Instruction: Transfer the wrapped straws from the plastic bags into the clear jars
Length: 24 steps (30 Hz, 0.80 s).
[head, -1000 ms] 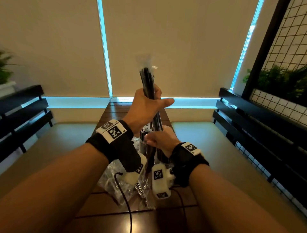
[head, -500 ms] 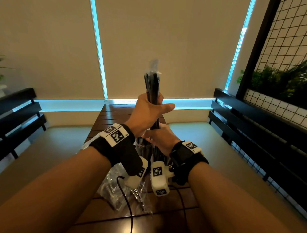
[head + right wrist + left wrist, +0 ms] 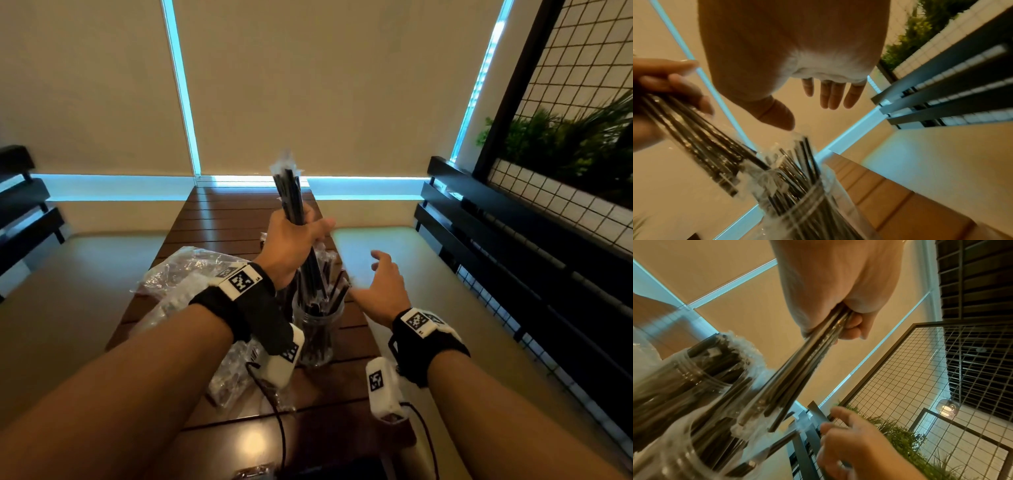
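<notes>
My left hand (image 3: 299, 231) grips a bundle of black wrapped straws (image 3: 290, 192) upright, with its lower end down among the straws in a clear jar (image 3: 318, 337) on the wooden table. In the left wrist view the fingers (image 3: 854, 324) curl round the bundle (image 3: 797, 368), which slants down beside the straw-filled jar (image 3: 680, 379). My right hand (image 3: 375, 274) hovers open to the right of the jar and holds nothing. The right wrist view shows its spread fingers (image 3: 830, 97) above the jar (image 3: 812, 209).
Crumpled clear plastic bags (image 3: 181, 274) lie on the slatted table (image 3: 222, 219) left of the jar, with another bag (image 3: 233, 373) under my left wrist. Black benches (image 3: 507, 246) flank both sides. A wire grid with plants (image 3: 568, 144) stands at the right.
My right hand has let go of the bundle's lower part and moved right, now open. My left hand has lowered the bundle towards the jar.
</notes>
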Each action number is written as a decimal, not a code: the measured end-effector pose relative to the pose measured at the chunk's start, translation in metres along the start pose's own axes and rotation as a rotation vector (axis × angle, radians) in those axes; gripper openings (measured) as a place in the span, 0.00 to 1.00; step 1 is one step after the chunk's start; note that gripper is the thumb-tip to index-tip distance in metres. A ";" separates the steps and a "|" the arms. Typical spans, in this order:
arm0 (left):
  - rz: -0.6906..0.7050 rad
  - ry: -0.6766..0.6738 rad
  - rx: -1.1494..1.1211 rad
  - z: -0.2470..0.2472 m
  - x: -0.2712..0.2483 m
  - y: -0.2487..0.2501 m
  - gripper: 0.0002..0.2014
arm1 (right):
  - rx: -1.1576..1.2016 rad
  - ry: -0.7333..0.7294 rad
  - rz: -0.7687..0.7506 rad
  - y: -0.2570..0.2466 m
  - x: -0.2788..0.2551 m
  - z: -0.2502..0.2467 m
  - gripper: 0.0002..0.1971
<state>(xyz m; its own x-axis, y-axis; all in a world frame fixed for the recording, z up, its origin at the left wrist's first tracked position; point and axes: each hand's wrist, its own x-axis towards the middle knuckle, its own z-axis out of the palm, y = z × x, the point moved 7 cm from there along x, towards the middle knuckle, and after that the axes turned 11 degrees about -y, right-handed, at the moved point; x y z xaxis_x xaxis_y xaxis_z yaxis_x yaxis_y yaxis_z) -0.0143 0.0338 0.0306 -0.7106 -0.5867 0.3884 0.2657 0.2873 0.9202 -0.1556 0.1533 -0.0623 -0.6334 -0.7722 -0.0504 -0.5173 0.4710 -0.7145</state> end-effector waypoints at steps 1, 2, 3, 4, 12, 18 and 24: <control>-0.010 0.003 -0.006 0.001 0.001 -0.008 0.20 | 0.013 -0.070 0.037 0.013 0.000 0.010 0.46; -0.020 0.001 -0.010 0.002 0.002 -0.016 0.20 | 0.002 -0.148 0.058 0.024 0.003 0.025 0.48; -0.030 -0.001 -0.017 0.002 0.004 -0.023 0.20 | -0.021 -0.214 0.069 0.029 0.004 0.037 0.49; -0.044 -0.002 -0.024 0.002 0.005 -0.030 0.20 | -0.040 -0.260 0.055 0.031 0.005 0.047 0.51; -0.116 0.009 0.031 -0.004 0.007 -0.078 0.18 | -0.113 -0.251 -0.055 0.042 0.067 0.117 0.57; -0.333 -0.126 0.284 0.000 -0.017 -0.135 0.13 | -0.098 -0.204 -0.125 0.010 0.044 0.123 0.41; -0.261 -0.119 0.449 -0.003 -0.025 -0.114 0.29 | 0.008 -0.233 -0.129 0.009 0.048 0.129 0.34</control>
<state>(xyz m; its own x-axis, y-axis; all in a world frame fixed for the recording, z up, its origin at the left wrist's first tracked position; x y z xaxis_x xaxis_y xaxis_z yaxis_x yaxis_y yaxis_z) -0.0247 0.0137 -0.0836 -0.7919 -0.5994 0.1167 -0.2166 0.4544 0.8641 -0.1164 0.0655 -0.1606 -0.4122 -0.9035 -0.1173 -0.5800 0.3595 -0.7310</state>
